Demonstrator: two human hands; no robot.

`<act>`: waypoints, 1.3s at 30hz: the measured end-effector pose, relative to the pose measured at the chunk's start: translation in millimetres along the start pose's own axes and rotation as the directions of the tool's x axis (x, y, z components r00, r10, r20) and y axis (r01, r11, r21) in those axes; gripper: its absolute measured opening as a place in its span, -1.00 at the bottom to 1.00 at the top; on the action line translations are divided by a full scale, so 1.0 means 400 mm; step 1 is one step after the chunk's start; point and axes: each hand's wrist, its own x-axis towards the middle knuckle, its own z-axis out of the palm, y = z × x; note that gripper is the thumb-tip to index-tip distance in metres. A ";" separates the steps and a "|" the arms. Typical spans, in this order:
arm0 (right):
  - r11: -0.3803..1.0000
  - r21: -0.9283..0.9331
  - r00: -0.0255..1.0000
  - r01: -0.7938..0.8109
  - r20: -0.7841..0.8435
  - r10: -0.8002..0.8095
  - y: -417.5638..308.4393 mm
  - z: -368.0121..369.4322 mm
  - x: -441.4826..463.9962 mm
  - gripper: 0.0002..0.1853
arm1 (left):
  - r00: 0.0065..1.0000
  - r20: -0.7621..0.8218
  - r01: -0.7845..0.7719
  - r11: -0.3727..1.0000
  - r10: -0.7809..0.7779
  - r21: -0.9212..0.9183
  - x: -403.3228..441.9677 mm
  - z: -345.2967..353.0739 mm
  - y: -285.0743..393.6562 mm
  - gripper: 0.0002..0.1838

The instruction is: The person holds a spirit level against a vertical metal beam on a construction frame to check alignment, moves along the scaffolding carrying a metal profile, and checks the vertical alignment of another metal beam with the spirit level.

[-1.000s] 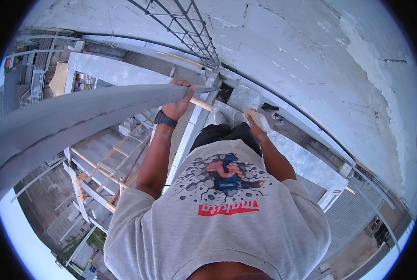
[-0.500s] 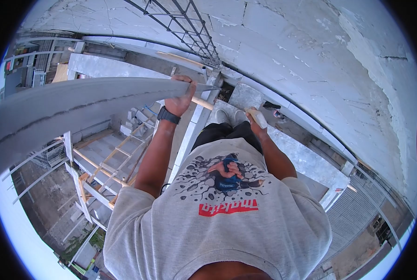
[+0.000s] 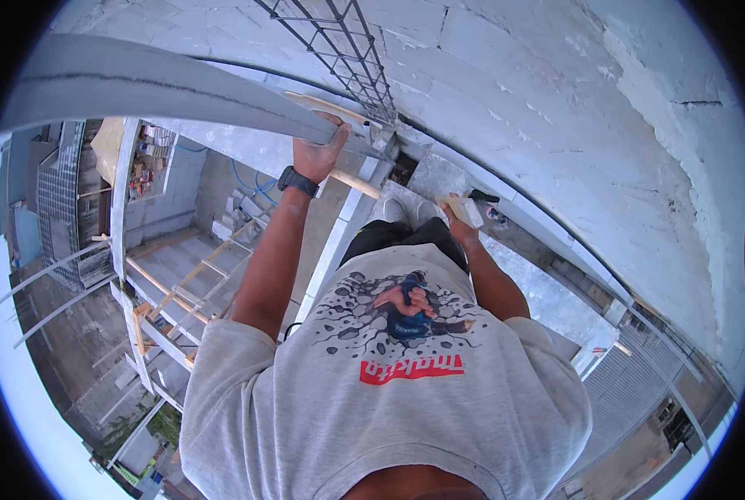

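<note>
My left hand (image 3: 321, 152), with a dark watch on the wrist, is wrapped round the edge of a long grey beam-like piece (image 3: 172, 82). The piece stretches from the upper left, large near the camera, and narrows beyond my hand. My right hand (image 3: 459, 223) is closed on a pale block-like tool (image 3: 470, 212) beside my shoes. The tool's exact kind is hard to make out. Both of my shoes (image 3: 407, 213) rest on a narrow ledge, close to a round wooden pole (image 3: 356, 182).
A rough pale block wall (image 3: 556, 125) rises ahead and to the right, with a steel rebar cage (image 3: 339, 50) against it. Below left are wooden ladder-like framing (image 3: 193, 283) and a lower floor at a clear drop. A concrete ledge (image 3: 547, 287) runs down to the right.
The far-left part of the grey piece has swung upward in the view, towards the wall. My left hand has moved slightly up with it. My right hand has hardly moved and still holds the pale tool.
</note>
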 end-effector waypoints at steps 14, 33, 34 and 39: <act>0.968 -0.248 0.967 -0.034 0.236 0.094 -0.006 -0.075 -0.035 -0.34 | 0.999 -0.047 -0.006 0.997 0.009 0.073 0.041 -0.006 -0.008 -0.82; 0.981 -0.176 0.974 -0.076 0.198 0.111 -0.016 -0.089 -0.060 -0.36 | 0.997 -0.048 0.062 0.998 -0.062 -0.005 0.072 -0.013 -0.020 -0.79; 0.977 -0.208 0.977 -0.047 0.193 0.088 -0.018 -0.090 -0.058 -0.36 | 0.998 -0.055 0.041 0.999 -0.042 -0.027 0.074 -0.010 -0.023 -0.79; 0.979 -0.193 0.977 -0.061 0.190 0.098 -0.010 -0.084 -0.057 -0.37 | 0.995 -0.074 0.060 0.998 -0.060 0.002 0.065 -0.010 -0.011 -0.80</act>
